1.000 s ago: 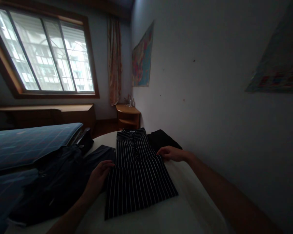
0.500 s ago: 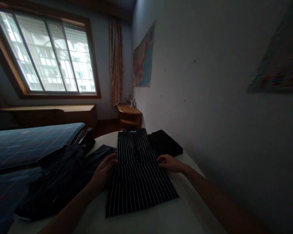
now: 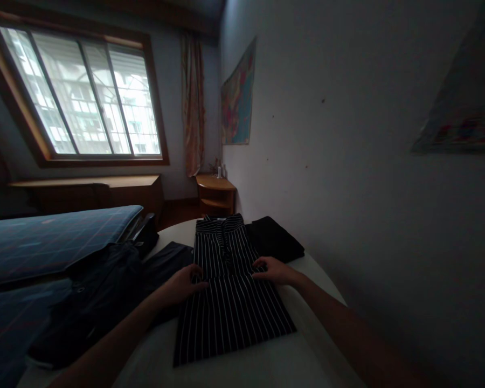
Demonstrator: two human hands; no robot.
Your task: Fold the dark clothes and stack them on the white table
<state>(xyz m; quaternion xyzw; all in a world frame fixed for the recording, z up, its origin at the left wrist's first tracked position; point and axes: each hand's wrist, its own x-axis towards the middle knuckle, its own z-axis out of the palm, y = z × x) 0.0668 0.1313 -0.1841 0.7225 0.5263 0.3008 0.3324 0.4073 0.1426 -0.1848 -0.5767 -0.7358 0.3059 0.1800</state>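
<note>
A black shirt with thin white stripes lies folded narrow and flat, its collar end away from me and a crease across its middle. My left hand is at the crease's left part, thumb below and curled fingers above, closed on the cloth. At the right end of the crease, my right hand pinches the fabric in the same way. The fingertips are dim, so how much cloth they grip is hard to see.
A white round-edged table carries the shirt. Folded black cloth lies at the right, close to the wall. Dark crumpled clothing lies at the left, beside a blue plaid mattress. A wooden corner shelf stands beyond.
My left hand has moved inward from the shirt's left edge onto the crease. The right hand has shifted slightly inward too. The shirt lies almost as before.
</note>
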